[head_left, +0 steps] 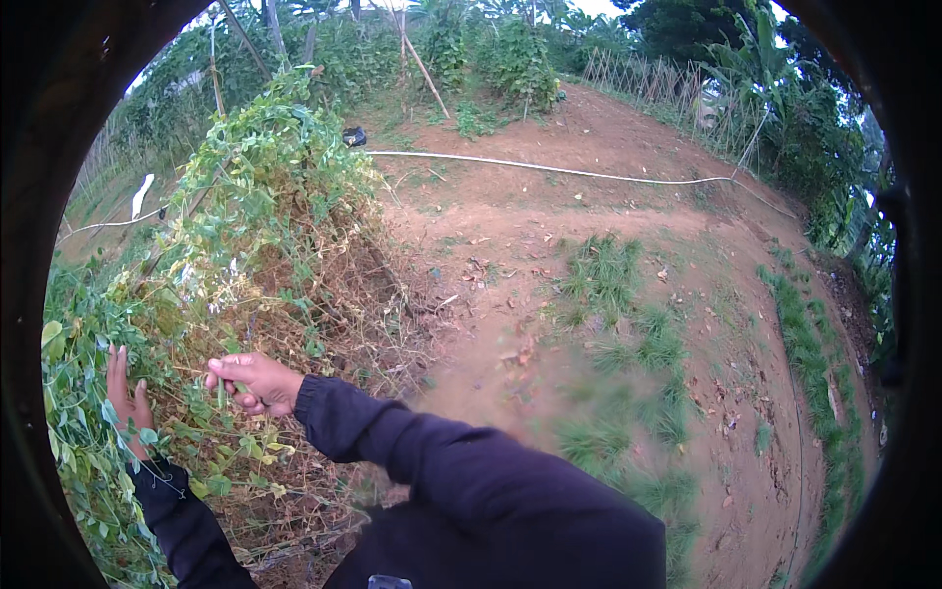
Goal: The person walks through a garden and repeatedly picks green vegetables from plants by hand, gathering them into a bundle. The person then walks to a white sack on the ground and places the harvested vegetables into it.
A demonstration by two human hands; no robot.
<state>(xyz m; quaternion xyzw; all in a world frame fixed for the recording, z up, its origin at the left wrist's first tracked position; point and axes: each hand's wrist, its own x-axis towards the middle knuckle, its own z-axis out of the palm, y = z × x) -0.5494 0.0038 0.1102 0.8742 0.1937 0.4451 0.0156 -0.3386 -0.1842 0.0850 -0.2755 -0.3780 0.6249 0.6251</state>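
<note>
My right hand (263, 381) is closed in front of the climbing vines, its thumb pressed over the fingers. A few slim green pods (222, 395) stick out of that grip; how many lie inside the fist is hidden. Farther left, my left hand (128, 404) is raised with its fingers stretched out and the thumb apart. It touches the leafy green vine (78, 393), whose leaves and tendrils partly cover the hand and wrist. Between the two hands are thin stems and yellowing leaves.
Dry brown stems (324, 265) tangle below the greener vine top (285, 137). A pale pipe (549, 169) crosses the reddish soil (481, 231). Grassy green clumps (628, 324) grow in rows on the right. A stick fence (667, 88) and trees stand behind.
</note>
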